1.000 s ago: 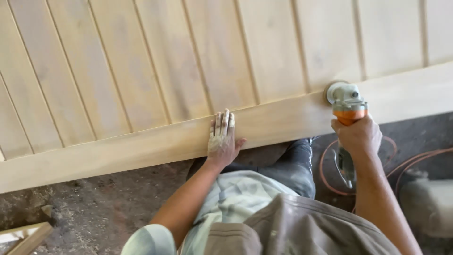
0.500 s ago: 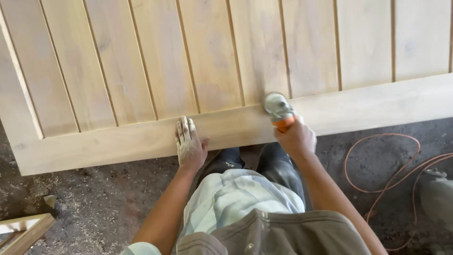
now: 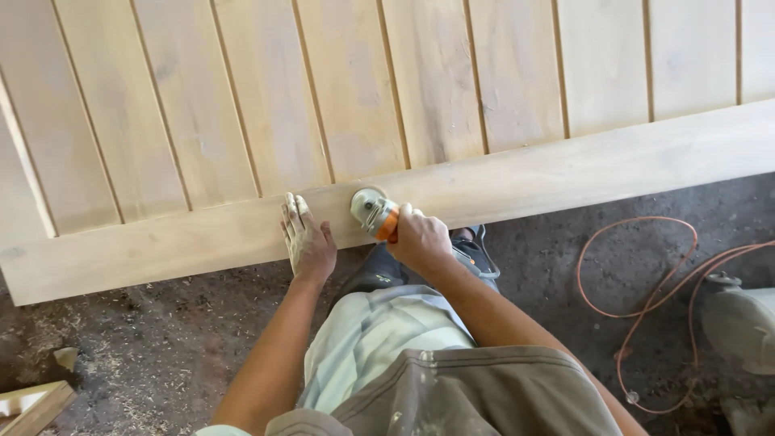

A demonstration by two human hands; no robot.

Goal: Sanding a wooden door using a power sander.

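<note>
Head view, steeply down, close

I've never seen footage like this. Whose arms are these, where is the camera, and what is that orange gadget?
The camera sits on a person's head and looks down, so you see their own two arms, lap and apron from above. There is only this one view.

In front of them stands a large pale wooden panel made of boards side by side, with a wide bottom rail running along its lower edge. The left hand, dusted white, lies flat on that rail. The right hand grips a small power tool with an orange and grey body, its round head against the rail. It looks like a sander or grinder.

The floor is dark and strewn with wood shavings. An orange cable lies looped at the right, and wood offcuts lie at the bottom left.
</note>
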